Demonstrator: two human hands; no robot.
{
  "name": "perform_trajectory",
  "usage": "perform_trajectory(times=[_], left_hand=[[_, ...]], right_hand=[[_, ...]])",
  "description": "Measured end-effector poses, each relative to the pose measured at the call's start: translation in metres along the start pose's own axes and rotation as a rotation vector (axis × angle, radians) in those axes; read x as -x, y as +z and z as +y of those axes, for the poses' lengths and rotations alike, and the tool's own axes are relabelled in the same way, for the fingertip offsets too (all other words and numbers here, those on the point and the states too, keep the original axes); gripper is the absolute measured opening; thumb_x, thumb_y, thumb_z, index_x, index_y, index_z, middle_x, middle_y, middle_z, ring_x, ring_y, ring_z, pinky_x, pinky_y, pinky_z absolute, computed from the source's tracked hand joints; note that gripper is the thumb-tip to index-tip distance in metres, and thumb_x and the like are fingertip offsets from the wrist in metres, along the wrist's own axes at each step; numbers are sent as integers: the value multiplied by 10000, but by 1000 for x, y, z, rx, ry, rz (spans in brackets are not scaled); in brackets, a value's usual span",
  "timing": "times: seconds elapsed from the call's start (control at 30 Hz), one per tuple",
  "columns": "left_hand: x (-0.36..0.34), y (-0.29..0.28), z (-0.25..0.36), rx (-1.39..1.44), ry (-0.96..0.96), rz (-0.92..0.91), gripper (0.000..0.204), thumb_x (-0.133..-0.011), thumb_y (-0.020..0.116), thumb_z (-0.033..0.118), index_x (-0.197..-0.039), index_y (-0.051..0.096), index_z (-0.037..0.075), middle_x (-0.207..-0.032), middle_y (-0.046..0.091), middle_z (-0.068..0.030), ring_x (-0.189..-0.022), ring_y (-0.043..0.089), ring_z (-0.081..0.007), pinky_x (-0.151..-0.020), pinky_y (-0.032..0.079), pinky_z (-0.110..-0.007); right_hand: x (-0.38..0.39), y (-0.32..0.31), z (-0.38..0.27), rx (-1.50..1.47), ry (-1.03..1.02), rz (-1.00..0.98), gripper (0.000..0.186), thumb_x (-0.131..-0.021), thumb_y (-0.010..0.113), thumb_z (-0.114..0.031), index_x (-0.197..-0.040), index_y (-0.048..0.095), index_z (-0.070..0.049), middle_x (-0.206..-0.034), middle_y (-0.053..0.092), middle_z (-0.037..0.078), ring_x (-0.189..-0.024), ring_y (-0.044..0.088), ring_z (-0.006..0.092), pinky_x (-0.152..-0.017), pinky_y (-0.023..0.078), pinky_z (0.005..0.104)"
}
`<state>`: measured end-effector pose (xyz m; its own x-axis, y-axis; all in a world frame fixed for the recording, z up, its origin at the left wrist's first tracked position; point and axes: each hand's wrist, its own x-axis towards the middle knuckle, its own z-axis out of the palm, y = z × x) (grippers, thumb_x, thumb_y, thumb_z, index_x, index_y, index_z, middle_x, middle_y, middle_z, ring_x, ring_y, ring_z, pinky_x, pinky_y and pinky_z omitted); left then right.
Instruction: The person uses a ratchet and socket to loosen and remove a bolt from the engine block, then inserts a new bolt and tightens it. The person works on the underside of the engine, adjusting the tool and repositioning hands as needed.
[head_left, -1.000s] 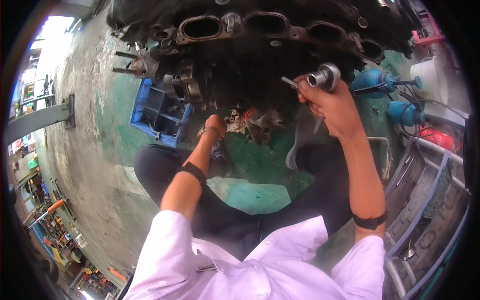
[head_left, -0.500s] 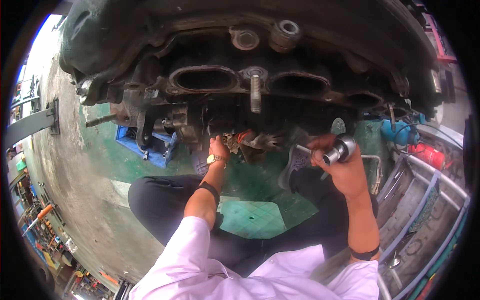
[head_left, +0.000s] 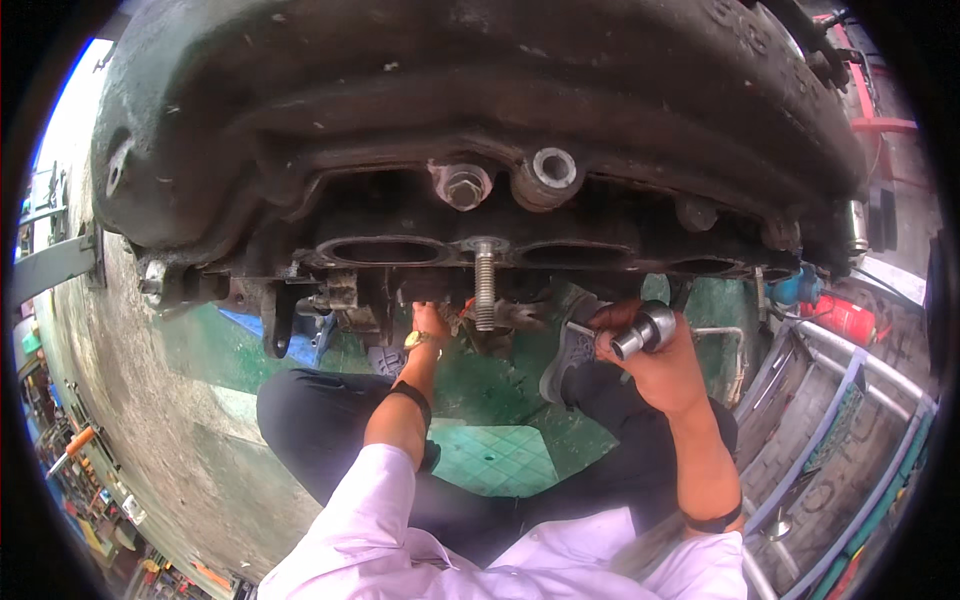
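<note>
A large dark engine (head_left: 470, 90) spans the upper view, with oval ports along its lower edge and a threaded stud (head_left: 485, 285) pointing down at the middle. My left hand (head_left: 430, 322) reaches in at its underside. The fingers are curled, but the engine's shadowed edge hides their tips and whatever they grip. To the right, below the engine, my right hand (head_left: 665, 370) is closed around a ratchet wrench (head_left: 655, 325). Its chrome head and socket show above the fist, and a slim metal end sticks out on the left side of the fingers.
My bent legs flank a green plastic panel (head_left: 492, 460) on the floor. A metal-framed rack (head_left: 850, 400) stands on the right, near a red canister (head_left: 845, 318). A blue tray (head_left: 310, 335) lies under the engine's left side. Tools (head_left: 75, 450) line the far left.
My view has tipped upward, so the engine sits lower and covers more of the picture. My left hand is more hidden at its edge. The right hand still holds the ratchet wrench.
</note>
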<state>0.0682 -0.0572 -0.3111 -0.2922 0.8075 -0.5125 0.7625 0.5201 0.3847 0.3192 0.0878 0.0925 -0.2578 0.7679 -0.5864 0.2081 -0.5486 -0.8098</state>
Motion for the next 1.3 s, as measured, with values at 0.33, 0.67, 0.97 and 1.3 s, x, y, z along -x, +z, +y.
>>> perform_trajectory(times=[0.33,0.67,0.97,1.3], left_hand=[[15,-43,20,-25,-309,271,158,-711,607,105,-859,643,65,-832,642,-147,-826,628,-324,-731,506,-438],[29,-63,1,857,-334,-97,166,-822,538,61,-946,639,18,-918,650,-226,-746,662,-332,-690,544,-425],[98,-239,146,1611,270,-865,240,-894,532,112,-1085,535,-32,-913,637,-220,-651,649,-269,-612,562,-378],[204,-380,186,1607,637,-871,372,-935,493,191,-1204,453,-64,-996,570,-297,-718,656,-294,-644,562,-363]], right_hand=[[6,5,4,42,-91,32,193,-763,682,-66,-897,628,61,-712,621,50,-645,568,96,-590,445,225],[14,8,8,160,-201,-37,103,-809,637,-57,-885,637,12,-753,615,32,-704,554,94,-658,440,243],[35,13,7,116,-451,-67,126,-816,650,-91,-903,649,0,-749,612,25,-697,550,91,-636,436,238],[98,24,12,-351,-379,-15,117,-835,635,-77,-913,636,10,-690,612,37,-529,454,36,-459,302,176]])
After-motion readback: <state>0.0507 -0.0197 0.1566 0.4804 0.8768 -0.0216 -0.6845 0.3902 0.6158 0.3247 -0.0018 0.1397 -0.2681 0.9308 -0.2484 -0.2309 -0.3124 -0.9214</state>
